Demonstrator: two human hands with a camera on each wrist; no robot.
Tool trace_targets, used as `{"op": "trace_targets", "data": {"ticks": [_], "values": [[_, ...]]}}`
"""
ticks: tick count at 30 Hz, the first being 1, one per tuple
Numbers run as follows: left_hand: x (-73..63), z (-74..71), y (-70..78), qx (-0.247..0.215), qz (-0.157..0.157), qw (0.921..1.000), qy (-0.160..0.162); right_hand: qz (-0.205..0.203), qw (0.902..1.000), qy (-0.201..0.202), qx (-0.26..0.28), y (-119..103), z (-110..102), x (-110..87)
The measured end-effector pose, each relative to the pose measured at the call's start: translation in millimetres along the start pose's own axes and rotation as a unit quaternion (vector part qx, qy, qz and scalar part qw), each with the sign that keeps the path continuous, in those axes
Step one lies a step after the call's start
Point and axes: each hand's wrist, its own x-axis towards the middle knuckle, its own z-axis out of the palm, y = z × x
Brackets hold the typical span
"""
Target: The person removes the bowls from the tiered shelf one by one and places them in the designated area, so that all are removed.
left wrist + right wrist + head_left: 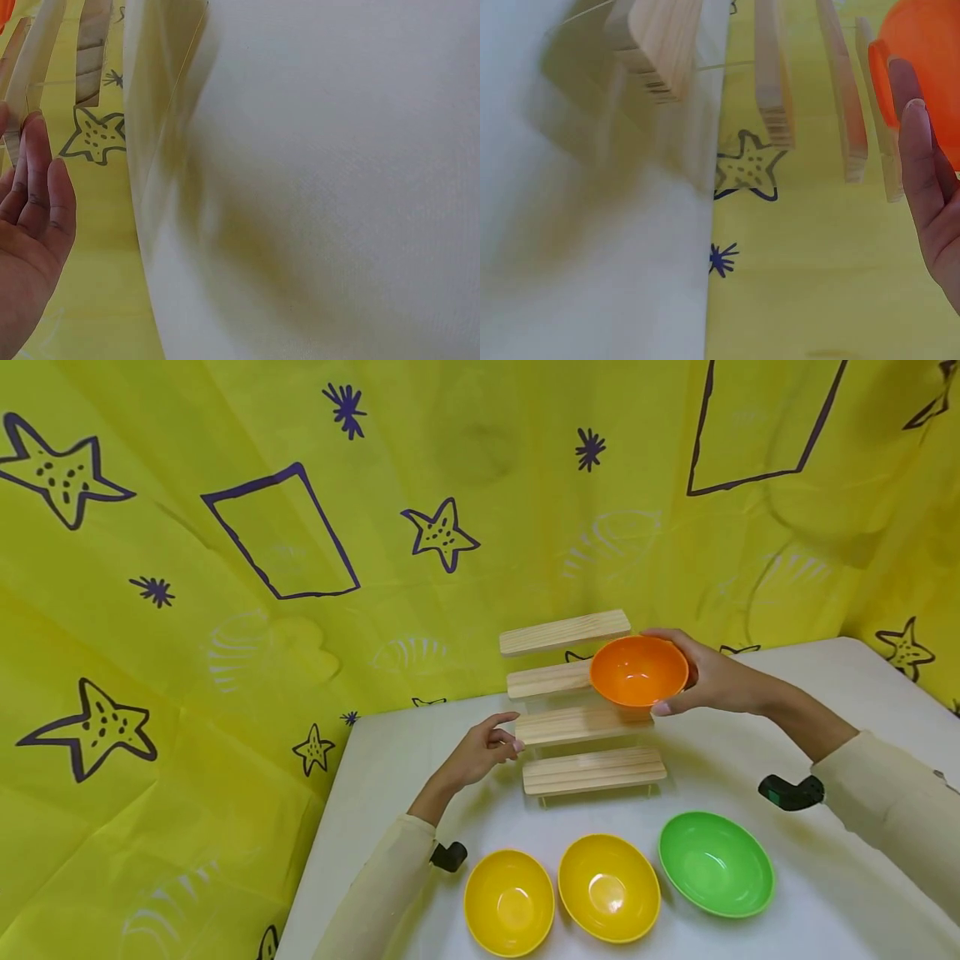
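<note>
An orange bowl (637, 670) is tilted in front of the upper planks of a stepped wooden rack (592, 770). My right hand (708, 675) grips the bowl at its right side; in the right wrist view, fingers (922, 161) lie along the orange wall. Beside the left end of the rack's third plank from the top is my left hand (474, 755), its fingers loosely bent and fingertips at the plank's end. The left wrist view shows this hand (30, 225) by the rack; whether it presses the wood I cannot tell.
Two yellow bowls (510, 902) and a green bowl (716, 864) stand in a row on the white table (397, 743), in front of the rack. Behind the table hangs a yellow cloth (480, 460) with starfish drawings. Thin clear supports hold the planks.
</note>
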Motion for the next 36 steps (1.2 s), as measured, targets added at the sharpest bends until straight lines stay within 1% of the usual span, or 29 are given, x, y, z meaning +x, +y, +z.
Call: {"op": "trace_targets", "data": {"ticks": [6,7,11,13,14,18,23,29,32,36], "values": [[-0.4,-0.2,-1.4,0.002,0.009,1.0,0.001,-0.012,0.9999,-0.003,-0.007,3,-1,-17.6],[-2.3,-0.4,3.2,-0.001,0.006,1.0,-0.001,-0.015,0.9999,-0.005,-0.005,4,-1,-20.6],[-2.9,-0.8,3.9,0.001,0.008,1.0,-0.005,-0.031,0.9994,-0.015,-0.001,7,-2,-32.5],[-3.1,-1.1,3.7,0.008,0.015,0.9998,-0.007,-0.038,0.999,-0.021,-0.004,10,-2,-38.3],[-1.4,-1.3,-1.2,0.011,0.023,0.9997,-0.005,-0.04,0.9989,-0.024,-0.004,12,-3,-41.2],[-1.7,-1.6,-1.4,0.011,0.03,0.9995,-0.005,-0.039,0.9986,-0.036,0.001,19,-4,-52.5],[-0.6,-1.1,-0.9,0.004,0.015,0.9999,-0.003,-0.029,0.9986,-0.043,0.003,23,-5,-67.1],[0.5,-1.4,-1.5,-0.002,0.012,0.9999,-0.01,-0.025,0.9981,-0.056,-0.003,28,-7,-85.5],[-1.1,-1.5,2.7,-0.001,0.009,0.9998,-0.016,-0.014,0.9982,-0.059,0.002,33,-9,-94.9],[-8.3,-3.0,19.9,0.002,0.004,0.9997,-0.025,-0.016,0.9972,-0.071,0.015,42,-11,-106.7]]}}
